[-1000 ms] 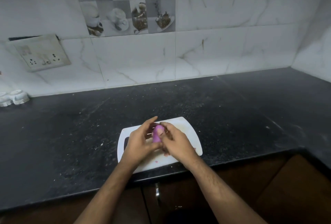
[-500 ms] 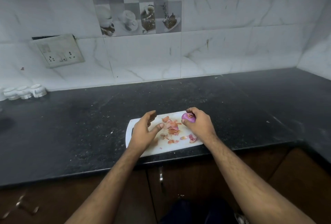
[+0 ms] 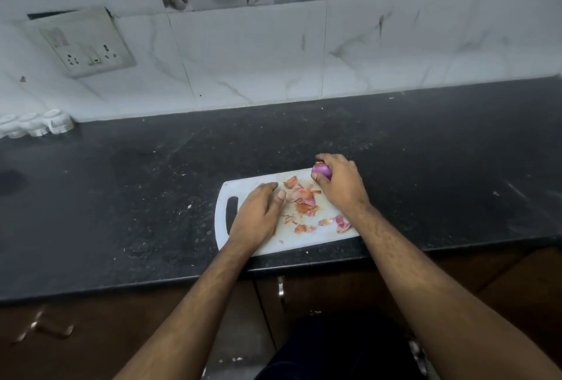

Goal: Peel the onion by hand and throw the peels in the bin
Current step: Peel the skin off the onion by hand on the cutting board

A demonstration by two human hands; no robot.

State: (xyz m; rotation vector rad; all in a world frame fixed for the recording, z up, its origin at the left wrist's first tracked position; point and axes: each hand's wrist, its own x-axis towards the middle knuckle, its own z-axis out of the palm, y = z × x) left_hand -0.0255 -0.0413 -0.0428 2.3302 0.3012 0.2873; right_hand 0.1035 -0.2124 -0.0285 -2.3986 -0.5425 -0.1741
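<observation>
Fingers of our right hand (image 3: 340,185) close round the purple onion (image 3: 321,171) at the far right corner of the white cutting board (image 3: 252,185), near the table's (image 3: 121,197) front edge. Our left hand (image 3: 258,215) lies flat on the board, fingers loose and holding nothing, just beside scattered peels (image 3: 305,203).
</observation>
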